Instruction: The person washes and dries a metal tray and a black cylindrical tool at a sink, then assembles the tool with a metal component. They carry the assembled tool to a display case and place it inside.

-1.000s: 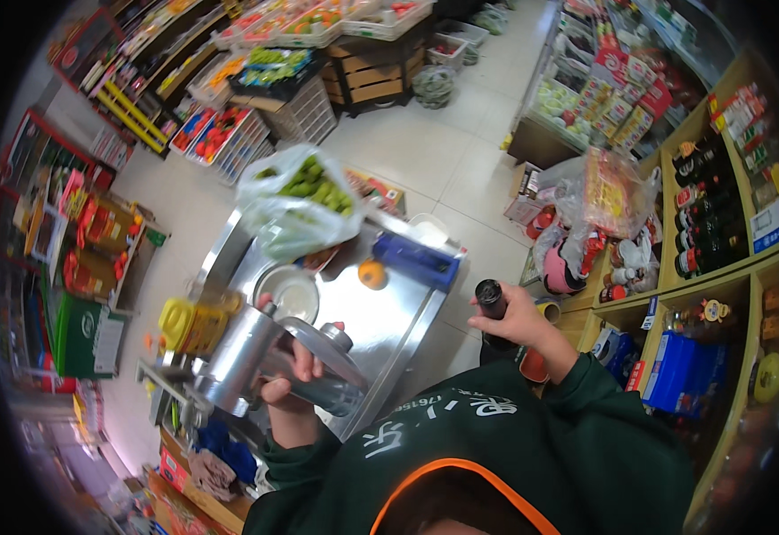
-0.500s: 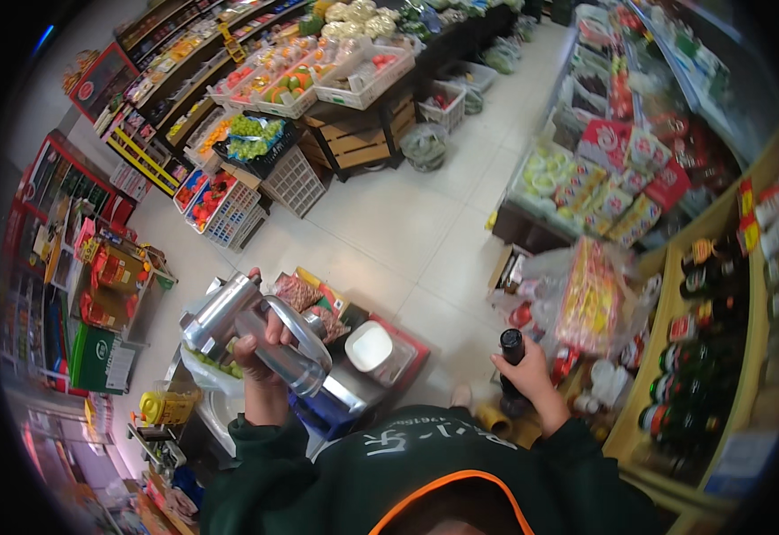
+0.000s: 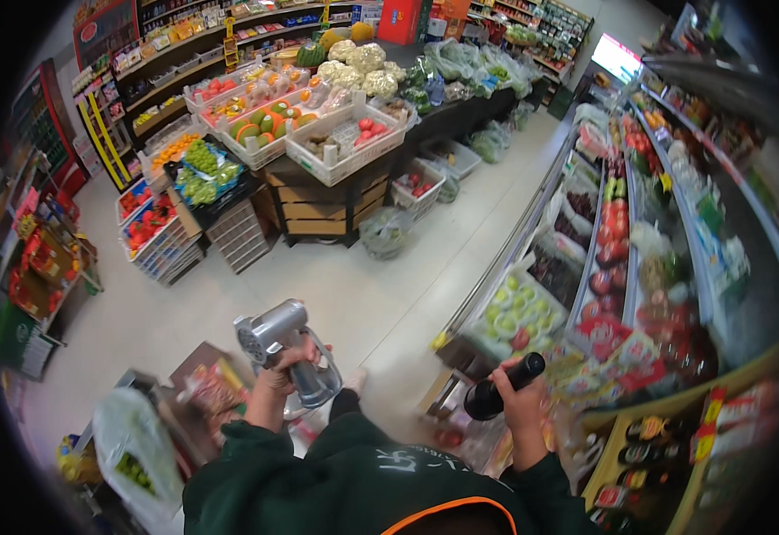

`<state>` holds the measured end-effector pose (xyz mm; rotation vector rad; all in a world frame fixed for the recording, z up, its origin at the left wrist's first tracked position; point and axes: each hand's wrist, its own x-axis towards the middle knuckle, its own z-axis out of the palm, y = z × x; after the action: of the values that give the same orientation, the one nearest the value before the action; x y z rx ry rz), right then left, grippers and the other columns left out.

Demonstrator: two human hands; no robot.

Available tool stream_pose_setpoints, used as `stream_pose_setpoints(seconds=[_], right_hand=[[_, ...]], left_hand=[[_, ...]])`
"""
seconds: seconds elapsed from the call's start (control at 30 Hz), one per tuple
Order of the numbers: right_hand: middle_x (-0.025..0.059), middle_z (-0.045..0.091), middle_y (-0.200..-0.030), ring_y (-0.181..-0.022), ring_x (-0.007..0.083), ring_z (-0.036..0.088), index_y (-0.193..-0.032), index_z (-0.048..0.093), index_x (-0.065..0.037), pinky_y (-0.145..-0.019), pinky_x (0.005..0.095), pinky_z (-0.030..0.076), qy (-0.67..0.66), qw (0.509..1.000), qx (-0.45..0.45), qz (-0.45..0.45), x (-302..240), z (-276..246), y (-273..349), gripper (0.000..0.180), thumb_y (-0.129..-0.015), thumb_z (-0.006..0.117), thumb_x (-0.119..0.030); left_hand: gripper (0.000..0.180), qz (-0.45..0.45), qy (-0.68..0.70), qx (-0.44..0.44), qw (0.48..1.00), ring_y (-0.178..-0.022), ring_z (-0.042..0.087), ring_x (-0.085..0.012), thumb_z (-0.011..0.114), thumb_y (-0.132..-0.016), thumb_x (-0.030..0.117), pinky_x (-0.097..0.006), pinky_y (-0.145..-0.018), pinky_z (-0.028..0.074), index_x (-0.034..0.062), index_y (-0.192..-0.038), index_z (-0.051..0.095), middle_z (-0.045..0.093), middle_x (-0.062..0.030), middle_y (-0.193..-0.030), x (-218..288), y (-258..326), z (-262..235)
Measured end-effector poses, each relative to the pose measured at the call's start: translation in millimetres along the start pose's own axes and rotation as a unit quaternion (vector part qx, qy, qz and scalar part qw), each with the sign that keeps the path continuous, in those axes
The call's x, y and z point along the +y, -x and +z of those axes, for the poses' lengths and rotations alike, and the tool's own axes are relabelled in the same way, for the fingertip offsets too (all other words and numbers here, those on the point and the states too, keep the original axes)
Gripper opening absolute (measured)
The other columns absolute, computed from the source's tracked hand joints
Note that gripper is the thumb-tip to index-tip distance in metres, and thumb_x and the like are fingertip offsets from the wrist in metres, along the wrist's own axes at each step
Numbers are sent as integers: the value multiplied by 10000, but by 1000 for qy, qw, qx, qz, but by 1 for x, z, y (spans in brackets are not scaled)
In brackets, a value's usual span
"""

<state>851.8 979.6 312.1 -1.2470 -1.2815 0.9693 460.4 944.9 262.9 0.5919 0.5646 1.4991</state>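
My left hand [image 3: 293, 364] is closed around a silver metal meat grinder [image 3: 273, 326], holding it up in front of me at the left. A round perforated plate shows on the grinder's left end, and a looped lower part hangs below my fingers. My right hand [image 3: 523, 403] grips a black cylinder [image 3: 482, 401] shaped like a bottle or a tube; I cannot tell which. It is tilted, its flat round end up and to the right. The two held things are well apart.
At the lower left a clear plastic bag [image 3: 135, 446] of green produce stands beside a blurred counter. Ahead is a wooden stand [image 3: 322, 205] with fruit crates. A refrigerated produce case [image 3: 469, 325] runs along the right, above a bottle shelf [image 3: 605, 455]. Pale tiled floor [image 3: 354, 312] lies between.
My view has swung to the right and up, away from the counter. The meat grinder has turned in my left hand, and the black cylinder has gone from upright to tilted.
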Motion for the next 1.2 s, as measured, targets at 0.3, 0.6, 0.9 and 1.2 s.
stream_pose_setpoints(seconds=[0.3,0.6,0.9,1.2], right_hand=[[64,627,-797,-709,151,625,-928,543,-18,-690,290,508,-50,991,122,27,52,88,-271,156,-877,683,-67],[37,592,-769,-659,146,595,-918,532,-23,-639,300,488,-96,940,326,40,143,67,-505,193,-896,687,-136],[22,580,-786,-650,132,587,-910,535,-41,-622,295,484,-122,916,377,53,181,8,-708,184,-883,699,-119],[28,577,-813,-649,124,575,-938,552,-49,-626,270,485,1,912,408,51,241,-105,-883,194,-880,712,-142]], left_hand=[[872,-67,39,-175,981,-754,585,-171,742,-793,194,-516,-1096,357,190,-1519,259,546,-36,-774,0,-309,28],[918,-84,34,-167,982,-706,583,-182,731,-741,162,-537,-1077,376,172,-1517,241,550,-39,-719,-9,-554,61],[432,-84,-56,-90,991,-732,587,-201,742,-723,204,-529,-1077,381,3,-1069,582,553,-60,-741,19,-746,50],[930,-147,-17,-102,984,-713,576,-175,715,-753,212,-569,-1030,420,161,-1530,206,522,-33,-747,-90,-1025,75]])
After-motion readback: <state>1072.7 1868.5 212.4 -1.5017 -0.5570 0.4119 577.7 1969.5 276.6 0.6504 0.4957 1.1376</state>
